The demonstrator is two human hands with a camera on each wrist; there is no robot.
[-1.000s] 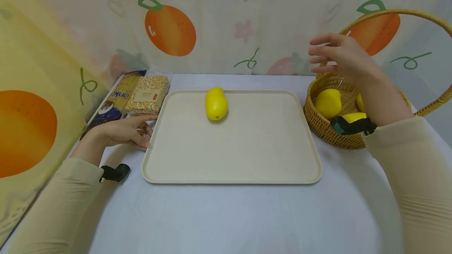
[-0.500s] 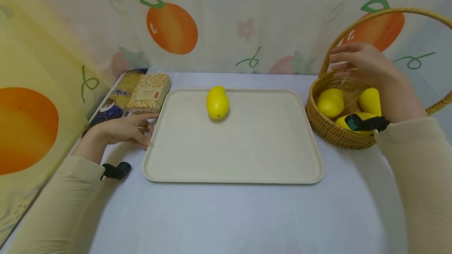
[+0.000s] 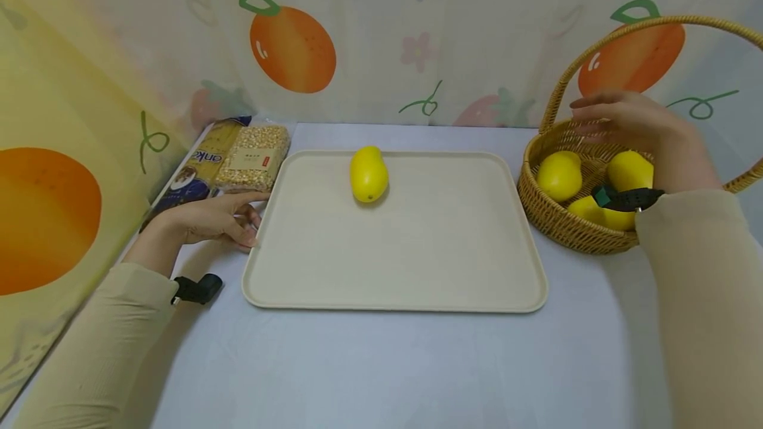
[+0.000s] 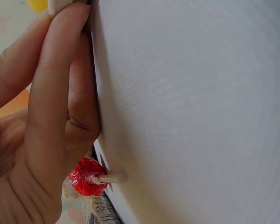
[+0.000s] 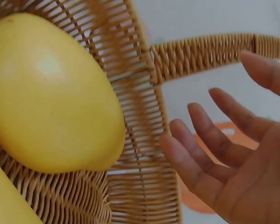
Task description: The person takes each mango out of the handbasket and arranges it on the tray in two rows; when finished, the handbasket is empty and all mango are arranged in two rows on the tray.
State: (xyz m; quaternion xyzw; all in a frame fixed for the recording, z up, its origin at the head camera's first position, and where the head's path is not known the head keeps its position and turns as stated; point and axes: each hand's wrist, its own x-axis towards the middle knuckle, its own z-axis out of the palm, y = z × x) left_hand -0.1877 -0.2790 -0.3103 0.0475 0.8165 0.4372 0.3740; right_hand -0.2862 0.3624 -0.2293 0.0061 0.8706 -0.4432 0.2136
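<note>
Hovering by the basket (image 3: 551, 222) is the right hand (image 3: 644, 126), fingers (image 5: 215, 139) loosely parted.

A cream rectangular tray (image 3: 393, 250) with rounded corners lies flat on the white counter (image 3: 381, 366). One smooth, oblong yellow fruit (image 3: 369, 175) rests on it lengthwise, near the far rim, left of centre. Just right stands a woven tan basket (image 3: 548, 222), arched handle (image 3: 691, 20) upright, three more yellow fruits (image 3: 559, 176) showing inside.
</note>
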